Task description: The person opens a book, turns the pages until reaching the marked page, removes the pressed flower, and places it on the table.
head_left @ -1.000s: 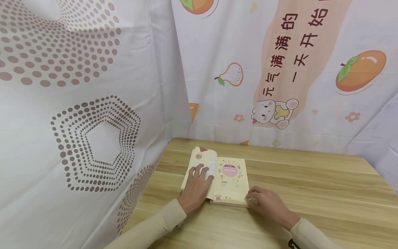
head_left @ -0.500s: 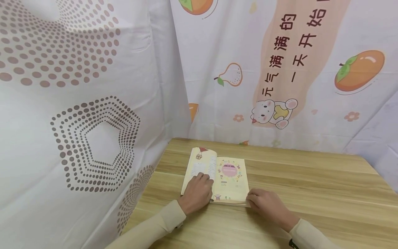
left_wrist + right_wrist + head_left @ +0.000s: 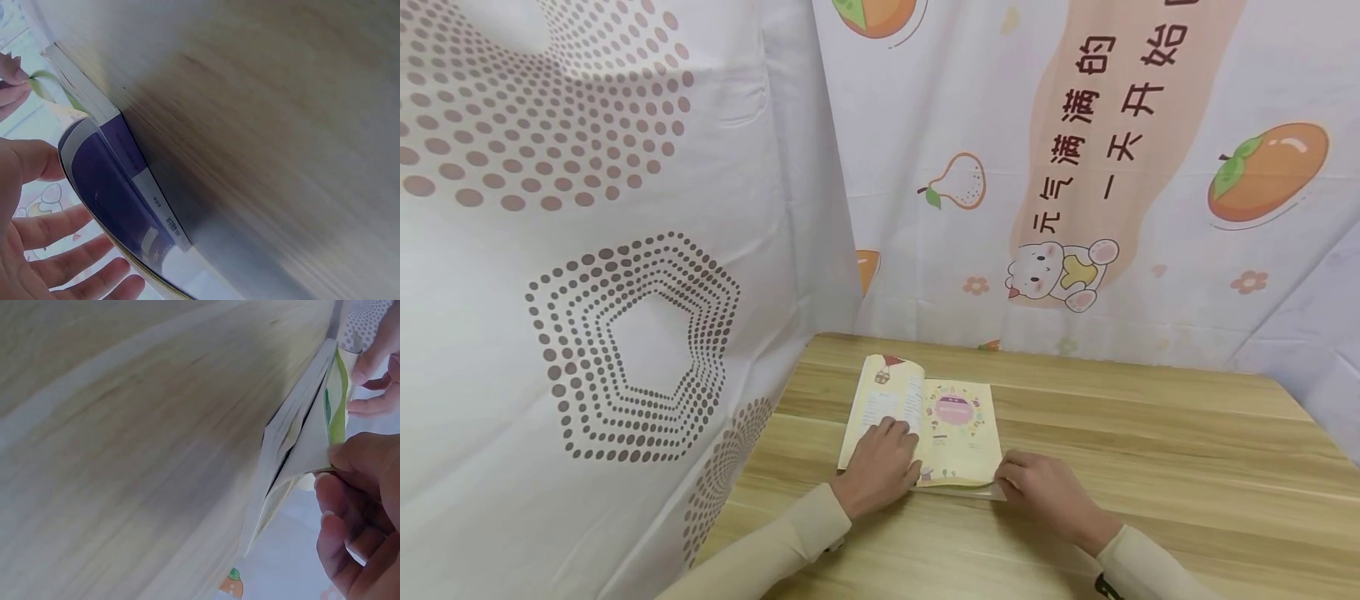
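Observation:
An open book (image 3: 951,454) lies on the wooden table, with a hot-air balloon printed on its left page and a pink circle of drawings on its right. My left hand (image 3: 880,462) rests on the lower part of the left page, near the spine. In the left wrist view its fingers (image 3: 72,257) spread over the page, and the purple cover (image 3: 109,187) curves up beneath them. At the right page's lower corner, my right hand (image 3: 1048,492) pinches a page (image 3: 319,440) between thumb and fingertips. That corner bends up off the pages under it.
The wooden table (image 3: 1157,450) extends to the right of the book. A white cloth with dotted patterns (image 3: 647,350) hangs along the left side. Behind the table hangs a curtain (image 3: 955,242) printed with fruit, a cartoon bear and writing.
My left hand has drawn back down the left page toward the near edge, uncovering more print. The right page's lower corner has lifted in my right hand.

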`<state>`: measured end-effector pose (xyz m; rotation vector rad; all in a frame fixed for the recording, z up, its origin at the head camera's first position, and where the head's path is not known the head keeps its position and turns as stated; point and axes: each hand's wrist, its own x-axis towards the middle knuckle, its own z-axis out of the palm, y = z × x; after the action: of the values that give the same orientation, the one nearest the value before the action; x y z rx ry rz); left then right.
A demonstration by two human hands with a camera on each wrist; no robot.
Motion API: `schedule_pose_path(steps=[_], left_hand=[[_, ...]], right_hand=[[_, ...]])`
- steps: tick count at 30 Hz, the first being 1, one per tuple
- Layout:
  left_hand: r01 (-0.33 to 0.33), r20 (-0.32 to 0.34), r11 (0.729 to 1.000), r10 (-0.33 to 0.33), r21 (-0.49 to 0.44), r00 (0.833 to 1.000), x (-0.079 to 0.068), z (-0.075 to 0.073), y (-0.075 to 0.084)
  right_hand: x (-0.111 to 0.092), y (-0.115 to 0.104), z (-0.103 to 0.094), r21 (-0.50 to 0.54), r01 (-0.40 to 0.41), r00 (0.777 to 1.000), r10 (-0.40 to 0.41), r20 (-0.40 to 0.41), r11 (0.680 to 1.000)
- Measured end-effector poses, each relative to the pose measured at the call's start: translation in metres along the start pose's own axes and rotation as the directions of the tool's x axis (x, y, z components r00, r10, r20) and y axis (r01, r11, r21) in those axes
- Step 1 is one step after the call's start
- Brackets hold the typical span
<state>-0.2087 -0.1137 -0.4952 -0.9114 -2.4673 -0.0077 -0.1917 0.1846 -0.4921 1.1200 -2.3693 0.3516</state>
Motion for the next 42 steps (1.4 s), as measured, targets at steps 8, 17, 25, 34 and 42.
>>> schedule_pose_path(steps=[8, 17, 25, 34, 42], left_hand=[[-0.020, 0.041, 1.000, 0.020, -0.009, 0.999, 0.003, 0.003, 0.006], [-0.029, -0.006, 0.999, 0.029, 0.031, 1.000, 0.005, 0.007, 0.012], [-0.005, -0.057, 0.999, 0.008, 0.038, 0.998, 0.007, 0.008, 0.015], [0.055, -0.266, 0.996, -0.033, 0.076, 0.964, 0.012, 0.006, 0.003], [0.087, -0.155, 0.994, -0.075, 0.073, 0.985, 0.007, -0.001, -0.004]], right_hand=[[0.005, 0.000, -0.004, 0.047, -0.022, 0.996, 0.026, -0.087, 0.999], [0.015, -0.004, -0.011, 0.037, 0.035, 0.985, -0.028, -0.171, 0.999], [0.016, -0.002, -0.016, 0.117, -0.011, 0.976, 0.035, -0.213, 0.993], [0.008, 0.000, -0.013, 0.052, -0.095, 0.993, 0.098, -0.066, 0.994], [-0.003, 0.001, -0.006, 0.043, -0.158, 0.979, 0.151, 0.138, 0.986]])
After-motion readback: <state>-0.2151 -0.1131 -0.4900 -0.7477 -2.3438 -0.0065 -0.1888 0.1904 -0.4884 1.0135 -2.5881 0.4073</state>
